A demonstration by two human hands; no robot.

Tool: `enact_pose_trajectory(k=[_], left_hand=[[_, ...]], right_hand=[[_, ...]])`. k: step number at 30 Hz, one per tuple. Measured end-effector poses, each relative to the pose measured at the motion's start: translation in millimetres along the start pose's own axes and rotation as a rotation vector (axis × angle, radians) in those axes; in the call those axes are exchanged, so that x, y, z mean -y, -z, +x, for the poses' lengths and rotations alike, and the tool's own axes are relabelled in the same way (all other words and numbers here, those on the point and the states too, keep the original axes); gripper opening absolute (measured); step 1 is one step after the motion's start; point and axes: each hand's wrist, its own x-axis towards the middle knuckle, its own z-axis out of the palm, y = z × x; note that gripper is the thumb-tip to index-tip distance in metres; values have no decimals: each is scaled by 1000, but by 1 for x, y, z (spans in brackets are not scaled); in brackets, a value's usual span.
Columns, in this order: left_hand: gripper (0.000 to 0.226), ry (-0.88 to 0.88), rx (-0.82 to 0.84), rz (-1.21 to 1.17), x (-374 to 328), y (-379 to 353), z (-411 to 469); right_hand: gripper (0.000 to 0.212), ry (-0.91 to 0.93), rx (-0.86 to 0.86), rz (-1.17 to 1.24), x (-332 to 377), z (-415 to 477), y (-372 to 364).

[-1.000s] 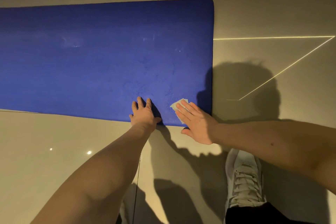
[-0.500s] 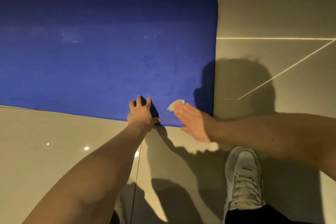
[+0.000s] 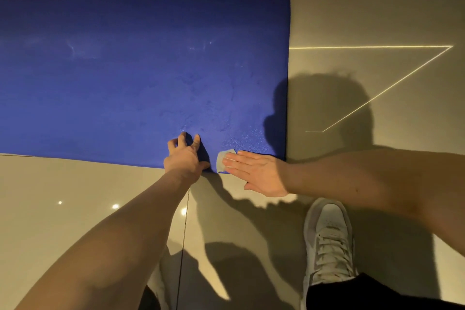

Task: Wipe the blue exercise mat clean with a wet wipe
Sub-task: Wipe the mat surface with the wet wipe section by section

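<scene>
The blue exercise mat (image 3: 125,78) lies flat on the floor and fills the upper left of the view. Its right end stops near the middle. My right hand (image 3: 256,173) presses a small pale wet wipe (image 3: 222,158) flat against the mat's near edge close to the right corner, fingers straight. Only the wipe's left part shows from under the fingers. My left hand (image 3: 185,156) rests on the mat's near edge just left of the wipe, fingertips on the blue surface. A damp sheen marks the mat above the wipe.
Glossy beige floor tiles (image 3: 63,209) surround the mat. My white sneaker (image 3: 329,241) stands on the floor at lower right, below my right forearm. A thin bright line of light (image 3: 377,46) crosses the floor right of the mat.
My right hand has slid the wipe back toward me, down to the mat's near edge. My left hand has stayed at the same spot on the mat.
</scene>
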Motion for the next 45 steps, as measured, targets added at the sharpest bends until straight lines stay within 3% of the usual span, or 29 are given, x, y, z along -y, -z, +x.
enact_pose_trajectory(k=[7, 17, 20, 24, 27, 29, 31, 35, 38, 41, 43, 45], left_hand=[[86, -4, -19, -32, 1, -3, 0], [76, -17, 5, -31, 4, 2, 6], [70, -8, -79, -109, 1, 9, 9], [84, 21, -34, -163, -5, 7, 15], [84, 33, -17, -141, -4, 7, 16], [84, 33, -14, -135, -4, 8, 14], [84, 36, -17, -134, -5, 7, 13], [83, 33, -9, -150, -4, 6, 15], [83, 40, -6, -123, -3, 7, 15], [83, 42, -10, -101, -4, 7, 16], [83, 46, -11, -94, -4, 7, 16], [83, 45, -6, -94, -4, 8, 15]], right_hand=[[70, 33, 39, 70, -36, -80, -6], [74, -110, 42, -9, 14, 16, -10], [72, -95, 83, -18, 18, 37, -7], [73, -88, 64, 32, 3, 34, -9], [75, -203, -4, 112, -37, 28, -3], [77, -372, -54, 212, -73, 19, 7], [79, -526, -61, 165, -94, 6, 12], [76, -651, -99, 187, -70, 20, 10], [72, -480, -195, 174, -23, 50, 4], [77, -249, -121, 107, 19, 54, -8], [76, -202, -105, 130, 3, 53, -11], [78, -283, -109, 187, -32, 56, -8]])
